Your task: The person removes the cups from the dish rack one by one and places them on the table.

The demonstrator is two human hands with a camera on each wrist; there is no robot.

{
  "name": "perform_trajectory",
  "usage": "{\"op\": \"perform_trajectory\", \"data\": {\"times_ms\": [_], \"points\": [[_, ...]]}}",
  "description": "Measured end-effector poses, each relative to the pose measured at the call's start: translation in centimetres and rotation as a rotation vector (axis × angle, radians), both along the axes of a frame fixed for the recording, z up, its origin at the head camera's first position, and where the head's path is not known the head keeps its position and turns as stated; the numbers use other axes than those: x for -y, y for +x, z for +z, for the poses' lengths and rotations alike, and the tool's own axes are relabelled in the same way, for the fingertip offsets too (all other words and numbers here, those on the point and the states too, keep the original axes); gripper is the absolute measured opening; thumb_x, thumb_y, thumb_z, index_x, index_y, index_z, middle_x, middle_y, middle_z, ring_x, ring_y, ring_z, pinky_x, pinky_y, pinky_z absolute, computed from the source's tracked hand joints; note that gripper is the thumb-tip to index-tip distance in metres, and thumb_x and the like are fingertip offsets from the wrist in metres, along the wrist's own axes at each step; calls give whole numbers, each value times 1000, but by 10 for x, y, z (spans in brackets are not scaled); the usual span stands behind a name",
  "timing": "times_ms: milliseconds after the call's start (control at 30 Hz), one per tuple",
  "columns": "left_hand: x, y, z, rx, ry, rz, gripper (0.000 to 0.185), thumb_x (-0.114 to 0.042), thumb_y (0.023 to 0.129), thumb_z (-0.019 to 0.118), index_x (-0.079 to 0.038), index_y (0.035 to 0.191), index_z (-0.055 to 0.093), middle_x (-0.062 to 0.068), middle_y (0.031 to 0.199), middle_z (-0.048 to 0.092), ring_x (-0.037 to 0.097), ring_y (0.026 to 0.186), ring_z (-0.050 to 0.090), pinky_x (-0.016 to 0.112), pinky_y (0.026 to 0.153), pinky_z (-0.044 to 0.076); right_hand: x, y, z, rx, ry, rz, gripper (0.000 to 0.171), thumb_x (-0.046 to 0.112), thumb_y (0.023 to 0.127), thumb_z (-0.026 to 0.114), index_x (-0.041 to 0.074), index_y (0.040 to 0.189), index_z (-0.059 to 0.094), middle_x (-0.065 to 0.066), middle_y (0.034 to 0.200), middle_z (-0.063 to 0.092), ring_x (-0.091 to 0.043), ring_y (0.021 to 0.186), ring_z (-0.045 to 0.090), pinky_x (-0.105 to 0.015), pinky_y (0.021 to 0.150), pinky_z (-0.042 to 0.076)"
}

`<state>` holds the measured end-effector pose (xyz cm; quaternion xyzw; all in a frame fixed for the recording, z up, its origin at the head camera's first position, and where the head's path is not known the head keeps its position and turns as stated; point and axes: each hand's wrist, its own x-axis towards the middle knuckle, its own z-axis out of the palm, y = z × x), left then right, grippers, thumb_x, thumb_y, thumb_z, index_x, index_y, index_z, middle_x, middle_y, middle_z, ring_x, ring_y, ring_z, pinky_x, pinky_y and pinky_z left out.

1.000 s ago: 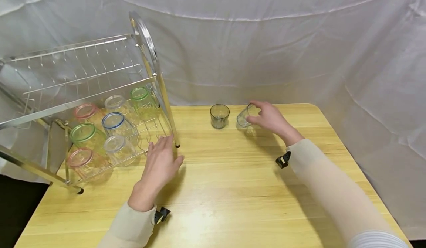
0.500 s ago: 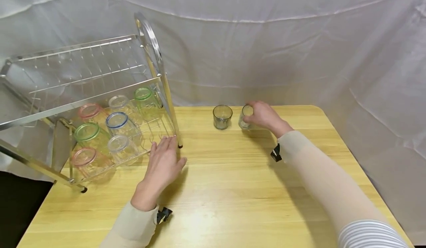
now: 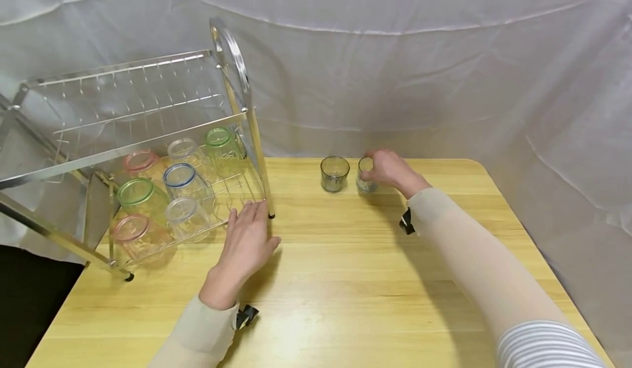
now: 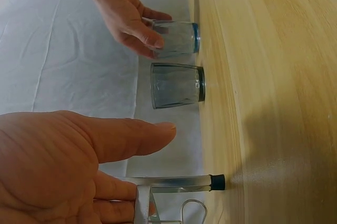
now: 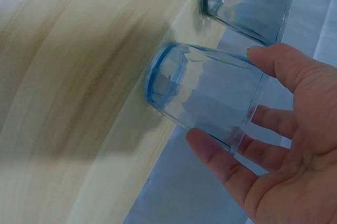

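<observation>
Hands work a wooden surface (image 3: 345, 280) beside a two-tier metal dish rack (image 3: 148, 137). Nearest the camera, the left hand (image 3: 247, 244) lies flat with fingers released, fingertips just beside the rack's front leg, holding nothing. Inside the rack's lower tier lie colour-rimmed tumblers (image 3: 168, 192), green, blue, pink and clear. Farther back, right of the rack, a dark empty glass (image 3: 334, 173) stands upright near the surface's far edge. Just beside it, on the side away from the rack, the right hand (image 3: 390, 170) keeps its grip around a clear blue-tinted glass (image 5: 205, 95). A second ago that glass was tilted in the fingers; now it stands upright, its base on the surface, close to the dark one. Judging by this, the glass has been set down, though the grip is not yet let go.
</observation>
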<state>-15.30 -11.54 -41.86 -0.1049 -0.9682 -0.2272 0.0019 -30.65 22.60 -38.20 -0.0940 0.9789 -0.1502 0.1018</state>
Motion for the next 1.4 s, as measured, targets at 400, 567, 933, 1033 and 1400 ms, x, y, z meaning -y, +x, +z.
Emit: {"op": "perform_trajectory", "data": {"times_ms": [400, 567, 933, 1033, 1400], "points": [[-4, -2, 1, 7, -3, -5, 92, -23, 92, 83, 6, 161, 31, 29, 164, 38, 48, 157, 26, 68, 129, 9, -2, 1, 5, 45, 3, -7, 78, 30, 96, 71, 0, 160, 38, -26, 161, 46, -49, 151, 38, -63, 125, 32], [-5, -3, 1, 2, -2, -6, 93, -23, 91, 84, 6, 161, 31, 29, 164, 38, 48, 157, 26, 68, 129, 9, -6, 1, 5, 47, 8, 5, 80, 27, 94, 71, 1, 161, 36, -27, 161, 45, -50, 152, 35, -63, 125, 31], [-5, -2, 2, 6, -7, -11, 94, -23, 91, 84, 6, 162, 31, 28, 164, 38, 47, 157, 26, 68, 129, 9, -4, 0, 6, 62, 8, -9, 80, 28, 94, 72, 2, 161, 37, -27, 160, 46, -49, 151, 36, -62, 125, 32], [-3, -1, 4, 5, -17, -14, 92, -24, 92, 84, 6, 161, 31, 28, 164, 39, 48, 157, 28, 68, 129, 11, -2, 0, 6, 62, 13, -14, 80, 27, 94, 72, 2, 161, 37, -26, 160, 46, -48, 151, 37, -61, 125, 33], [6, -8, 19, 86, 6, -14, 73, -24, 103, 68, 6, 160, 35, 29, 162, 42, 49, 152, 36, 65, 128, 21, 3, 0, 4, 75, 6, -29, 80, 26, 94, 73, 3, 162, 37, -25, 161, 45, -47, 151, 39, -62, 124, 33]]}}
